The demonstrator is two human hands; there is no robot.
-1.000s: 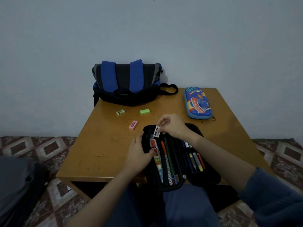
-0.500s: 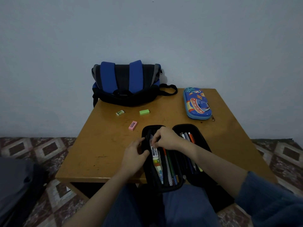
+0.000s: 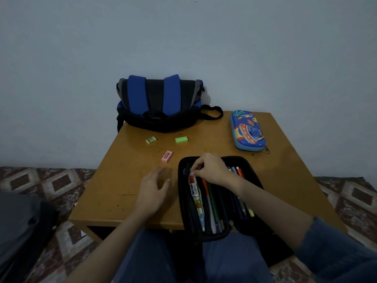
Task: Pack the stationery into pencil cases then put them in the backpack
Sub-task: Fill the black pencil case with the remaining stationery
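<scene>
The black pencil case (image 3: 252, 167) lies open at the table's near edge, with pens and pencils (image 3: 210, 203) strapped in both halves. My right hand (image 3: 212, 169) is at the top of the left half, thumb and fingers pinched together over a small white eraser that they mostly hide. My left hand (image 3: 154, 190) hovers over the table just left of the case, fingers relaxed and holding nothing. Loose on the table are a pink eraser (image 3: 167, 156), a green eraser (image 3: 181, 139) and a small white-green eraser (image 3: 151, 140). The blue-black backpack (image 3: 159, 103) sits against the wall.
A zipped blue cartoon pencil case (image 3: 247, 131) lies at the back right of the wooden table (image 3: 114, 186). A dark bag (image 3: 20, 231) sits on the patterned floor to the left. My knees are under the near edge.
My right hand brought the white eraser down into the top of the case's left half. My left hand let go of the case's edge and moved left over the table.
</scene>
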